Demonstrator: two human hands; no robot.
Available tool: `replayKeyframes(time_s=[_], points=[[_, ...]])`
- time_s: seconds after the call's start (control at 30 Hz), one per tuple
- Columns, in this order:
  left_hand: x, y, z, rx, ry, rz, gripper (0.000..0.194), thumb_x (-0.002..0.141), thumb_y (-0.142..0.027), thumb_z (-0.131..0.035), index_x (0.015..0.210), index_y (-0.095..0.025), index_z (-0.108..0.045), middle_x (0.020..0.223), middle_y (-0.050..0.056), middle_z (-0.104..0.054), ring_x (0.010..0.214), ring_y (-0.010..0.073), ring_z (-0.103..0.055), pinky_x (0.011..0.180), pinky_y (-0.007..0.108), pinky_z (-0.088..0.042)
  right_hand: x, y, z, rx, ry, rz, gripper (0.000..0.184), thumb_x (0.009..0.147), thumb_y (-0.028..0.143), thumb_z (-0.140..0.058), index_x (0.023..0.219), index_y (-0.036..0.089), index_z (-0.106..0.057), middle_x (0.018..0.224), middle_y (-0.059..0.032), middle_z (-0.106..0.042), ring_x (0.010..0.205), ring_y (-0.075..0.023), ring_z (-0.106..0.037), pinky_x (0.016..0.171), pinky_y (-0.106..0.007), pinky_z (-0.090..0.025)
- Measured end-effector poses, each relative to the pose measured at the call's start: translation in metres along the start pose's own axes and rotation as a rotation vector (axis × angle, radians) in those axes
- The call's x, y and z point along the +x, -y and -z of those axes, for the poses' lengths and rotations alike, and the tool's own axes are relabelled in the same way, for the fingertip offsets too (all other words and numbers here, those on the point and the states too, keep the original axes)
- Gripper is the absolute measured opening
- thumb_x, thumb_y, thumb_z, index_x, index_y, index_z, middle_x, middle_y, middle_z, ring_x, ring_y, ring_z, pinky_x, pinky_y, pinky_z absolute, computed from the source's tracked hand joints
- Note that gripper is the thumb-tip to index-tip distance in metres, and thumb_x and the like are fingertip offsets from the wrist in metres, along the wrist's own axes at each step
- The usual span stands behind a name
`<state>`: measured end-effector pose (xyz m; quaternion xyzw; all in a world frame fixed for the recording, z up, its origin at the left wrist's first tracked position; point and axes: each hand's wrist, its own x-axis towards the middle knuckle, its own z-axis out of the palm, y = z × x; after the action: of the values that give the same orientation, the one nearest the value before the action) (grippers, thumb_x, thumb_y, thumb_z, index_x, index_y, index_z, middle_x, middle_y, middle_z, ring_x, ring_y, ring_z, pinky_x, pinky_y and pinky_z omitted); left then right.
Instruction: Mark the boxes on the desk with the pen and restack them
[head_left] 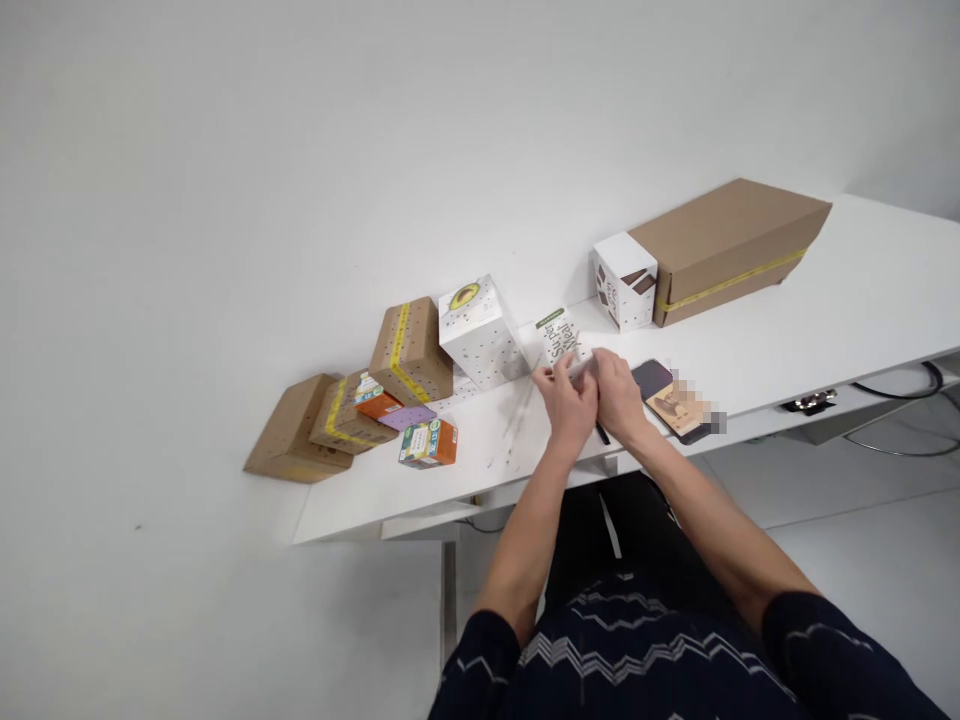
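Observation:
A white printed box with green and dark lettering stands on the table in front of me. My left hand is closed, its fingers bent against the box's near edge. Beside it, almost touching, my right hand curls its fingers at the box's right near corner. Between them, the hands cover the lower part of the box, so their exact grip is partly hidden. Just below my hands lies a thin black object, too small to name. A phone with a lit screen lies right of my right hand.
Left on the white table stand a white avocado box, brown cartons with yellow tape and small colourful boxes. To the right are a small white box and a long brown carton by the wall.

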<state>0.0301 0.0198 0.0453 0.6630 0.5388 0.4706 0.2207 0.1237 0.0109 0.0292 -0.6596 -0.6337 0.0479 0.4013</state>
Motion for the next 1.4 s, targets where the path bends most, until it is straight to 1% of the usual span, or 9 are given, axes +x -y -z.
replayKeyframes(time_s=[0.2, 0.4, 0.53, 0.67, 0.77, 0.87, 1.03, 1.2, 1.4], points=[[0.031, 0.025, -0.013, -0.065, 0.070, 0.061, 0.036, 0.089, -0.028, -0.047, 0.122, -0.019, -0.057, 0.123, 0.012, -0.056, 0.125, 0.0240, -0.043, 0.106, 0.042, -0.037, 0.037, -0.002, -0.006, -0.011, 0.132, 0.036, 0.057, 0.079, 0.027, -0.054, 0.132, 0.011, -0.042, 0.132, -0.0192, -0.051, 0.110, -0.0350, -0.047, 0.088, -0.047, -0.044], [0.024, 0.041, -0.008, -0.172, 0.234, -0.067, 0.050, 0.088, -0.034, -0.051, 0.136, -0.020, -0.043, 0.129, 0.012, -0.056, 0.119, 0.0215, -0.053, 0.102, 0.040, -0.041, 0.052, -0.011, -0.026, -0.226, 0.016, -0.133, 0.063, 0.083, 0.027, -0.055, 0.141, 0.010, -0.036, 0.123, -0.0260, -0.045, 0.104, -0.0358, -0.044, 0.082, -0.047, -0.043], [0.037, 0.048, 0.022, 0.027, -0.025, -0.169, 0.036, 0.083, -0.032, -0.056, 0.116, -0.017, -0.060, 0.119, 0.013, -0.060, 0.116, 0.0235, -0.053, 0.105, 0.041, -0.037, 0.073, -0.035, -0.033, -0.223, -0.059, -0.185, 0.069, 0.081, 0.035, -0.061, 0.141, 0.012, -0.034, 0.122, -0.0240, -0.042, 0.107, -0.0337, -0.042, 0.085, -0.047, -0.041], [0.066, 0.049, 0.063, 0.333, -0.336, -0.116, 0.034, 0.080, -0.032, -0.060, 0.111, -0.018, -0.064, 0.122, 0.015, -0.051, 0.122, 0.0264, -0.044, 0.108, 0.042, -0.032, 0.091, -0.050, -0.032, -0.289, -0.165, -0.240, 0.061, 0.081, 0.036, -0.062, 0.135, 0.015, -0.041, 0.130, -0.0238, -0.036, 0.111, -0.0333, -0.038, 0.090, -0.051, -0.037], [0.087, 0.049, 0.080, 0.554, -0.364, -0.071, 0.050, 0.075, -0.042, -0.067, 0.120, -0.021, -0.061, 0.135, 0.015, -0.037, 0.131, 0.0323, -0.031, 0.110, 0.046, -0.026, 0.103, -0.055, -0.033, -0.247, -0.149, -0.280, 0.057, 0.082, 0.037, -0.061, 0.134, 0.018, -0.043, 0.125, -0.0201, -0.039, 0.108, -0.0312, -0.043, 0.086, -0.048, -0.041], [0.105, 0.050, 0.083, 0.701, -0.253, -0.026, 0.066, 0.071, -0.055, -0.067, 0.129, -0.026, -0.055, 0.144, 0.014, -0.026, 0.135, 0.0380, -0.022, 0.110, 0.051, -0.022, 0.110, -0.058, -0.033, -0.124, -0.078, -0.329, 0.061, 0.083, 0.038, -0.058, 0.139, 0.022, -0.038, 0.119, -0.0155, -0.040, 0.100, -0.0274, -0.050, 0.078, -0.041, -0.047], [0.131, 0.049, 0.072, 0.769, -0.177, 0.070, 0.070, 0.069, -0.067, -0.061, 0.127, -0.028, -0.052, 0.142, 0.014, -0.031, 0.135, 0.0405, -0.019, 0.106, 0.058, -0.023, 0.068, -0.060, -0.017, -0.042, -0.022, -0.322, 0.064, 0.086, 0.037, -0.053, 0.143, 0.017, -0.030, 0.120, -0.0162, -0.043, 0.097, -0.0259, -0.055, 0.081, -0.038, -0.047], [0.146, 0.044, 0.061, 0.752, -0.215, 0.100, 0.063, 0.067, -0.064, -0.065, 0.115, -0.025, -0.053, 0.129, 0.014, -0.043, 0.129, 0.0351, -0.030, 0.099, 0.062, -0.029, -0.025, -0.035, -0.010, -0.097, 0.436, -0.214, 0.053, 0.091, 0.042, -0.045, 0.136, 0.014, -0.041, 0.105, -0.0135, -0.056, 0.088, -0.0240, -0.059, 0.079, -0.035, -0.046], [0.116, 0.027, 0.066, 0.669, -0.258, 0.058, 0.057, 0.067, -0.052, -0.071, 0.116, -0.026, -0.056, 0.129, 0.012, -0.046, 0.127, 0.0333, -0.035, 0.098, 0.058, -0.033, -0.058, -0.012, -0.023, -0.392, 0.605, -0.164, 0.051, 0.092, 0.015, -0.036, 0.143, 0.017, -0.035, 0.109, -0.0169, -0.054, 0.096, -0.0261, -0.058, 0.071, -0.031, -0.045]])
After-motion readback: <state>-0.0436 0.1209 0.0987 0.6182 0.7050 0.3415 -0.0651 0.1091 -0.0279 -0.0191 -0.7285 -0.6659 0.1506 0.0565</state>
